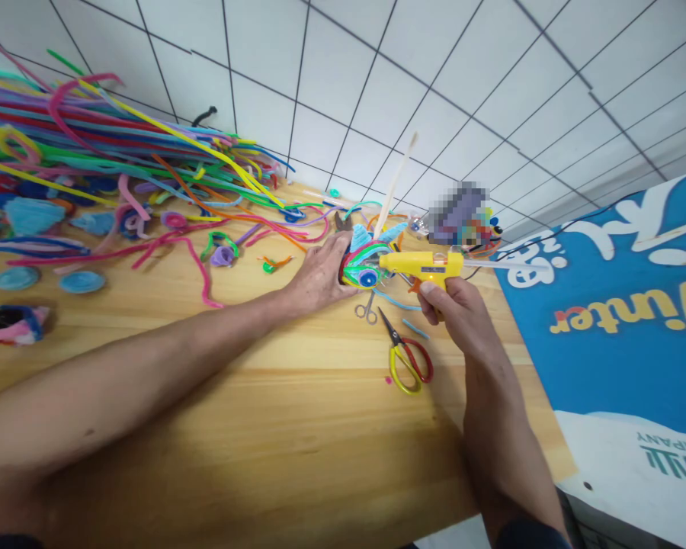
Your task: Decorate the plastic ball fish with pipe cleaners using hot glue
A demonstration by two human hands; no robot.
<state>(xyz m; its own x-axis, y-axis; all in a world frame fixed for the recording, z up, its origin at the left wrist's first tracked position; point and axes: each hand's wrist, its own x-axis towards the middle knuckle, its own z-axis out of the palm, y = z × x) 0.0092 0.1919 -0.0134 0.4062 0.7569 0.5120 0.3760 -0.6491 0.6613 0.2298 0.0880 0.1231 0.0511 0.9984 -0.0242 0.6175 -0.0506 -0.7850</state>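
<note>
My left hand [322,272] is closed round a colourful pipe-cleaner figure [367,259] that has a blue round eye and light blue pointed pieces on top. In my right hand [454,309] is a yellow hot glue gun [420,264], with a clear glue stick jutting from its back. The gun's nozzle meets the figure's right side, though I cannot tell whether it touches. Just below the figure lie small metal scissors [367,311]. Nearer to me are larger scissors [405,354] with one red and one yellow handle. Pliers [344,221] show partly behind the left hand.
Long pipe cleaners [120,130] are heaped at the back left against the white tiled wall [343,84]. Light blue discs [81,281] lie at the left. A blue printed sheet [617,305] covers the right side, and a dark cord runs along it.
</note>
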